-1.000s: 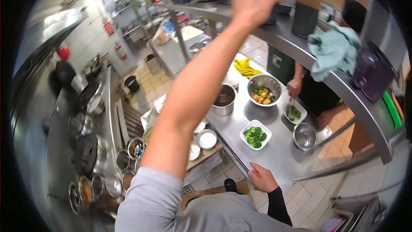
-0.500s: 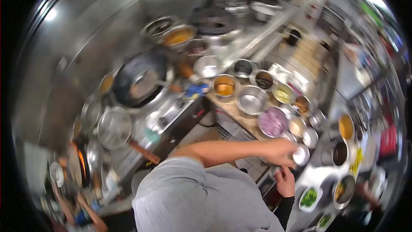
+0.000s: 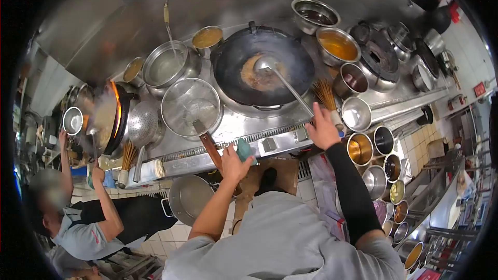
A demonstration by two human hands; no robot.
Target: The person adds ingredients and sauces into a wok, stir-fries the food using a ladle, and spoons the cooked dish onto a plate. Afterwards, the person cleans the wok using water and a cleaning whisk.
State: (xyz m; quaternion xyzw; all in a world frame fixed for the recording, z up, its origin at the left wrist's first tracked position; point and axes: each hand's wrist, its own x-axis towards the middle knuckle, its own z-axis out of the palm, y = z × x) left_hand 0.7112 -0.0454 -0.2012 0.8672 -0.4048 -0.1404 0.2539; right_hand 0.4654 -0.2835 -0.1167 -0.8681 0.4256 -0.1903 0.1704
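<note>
In the head view my left hand [image 3: 235, 165] is closed on a teal cloth [image 3: 244, 151], beside the wooden handle of a wire strainer [image 3: 190, 105]. My right hand [image 3: 323, 128], below a black sleeve, has its thumb and forefinger apart at the handle end of a metal ladle [image 3: 285, 84]. The ladle's bowl rests in a large black wok [image 3: 228, 72], over brown liquid [image 3: 251, 75] with steam above it. A bamboo brush [image 3: 325, 95] lies just right of the ladle handle.
A pot of amber liquid [image 3: 338, 45] sits right of the wok. Several metal containers, one with orange liquid [image 3: 359, 149], stand at the right. A large empty pot [image 3: 190, 200] is low at the left. A co-worker [image 3: 88, 233] works at another wok with flame at the far left.
The view has swung from the prep counter to the stove. My left hand, earlier raised at the shelf and then over the small containers, now has the cloth. My right hand has moved to the ladle.
</note>
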